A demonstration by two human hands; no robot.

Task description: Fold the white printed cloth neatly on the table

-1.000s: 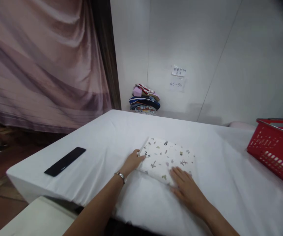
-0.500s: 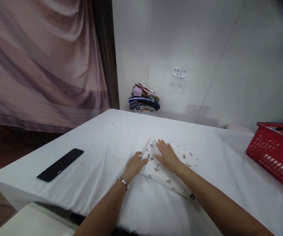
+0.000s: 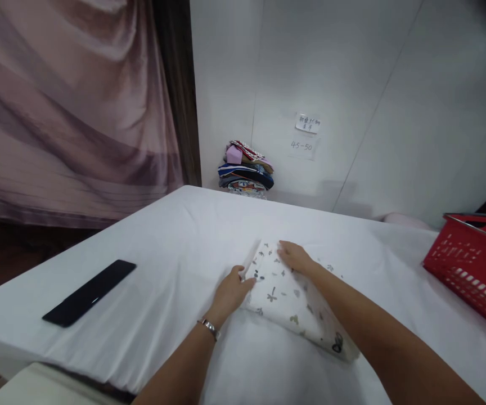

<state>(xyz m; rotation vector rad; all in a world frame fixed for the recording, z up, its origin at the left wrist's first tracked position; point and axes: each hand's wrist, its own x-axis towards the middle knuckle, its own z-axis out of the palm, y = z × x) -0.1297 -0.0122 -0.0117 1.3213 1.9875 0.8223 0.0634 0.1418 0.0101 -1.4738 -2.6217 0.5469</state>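
From where I stand, the person's right forearm crosses over the printed white cloth (image 3: pixel 279 295), hiding much of its right side, and a blur makes its near right corner hard to read. The folded cloth lies on the white-covered surface (image 3: pixel 175 242), around the middle and toward the near edge. The hands are apart: the left hand (image 3: pixel 229 293) sits at the cloth's left side, thumb on top, and the right hand (image 3: pixel 296 257) touches the far part with its fingers curled. I can't tell whether either one is gripping. The surface's near left corner is out of sight, and the red basket (image 3: pixel 475 267) by the right edge is cut off. Beyond the far edge stands a stack of folded fabrics (image 3: pixel 247 169), its base hidden. A second ago the right hand was flat on the cloth's near right part; now it's up at the far side, and a corner with a dark ring print reaches farther toward the near edge. The left hand has stayed put, as has the flat black object (image 3: pixel 91 292) near the left edge.
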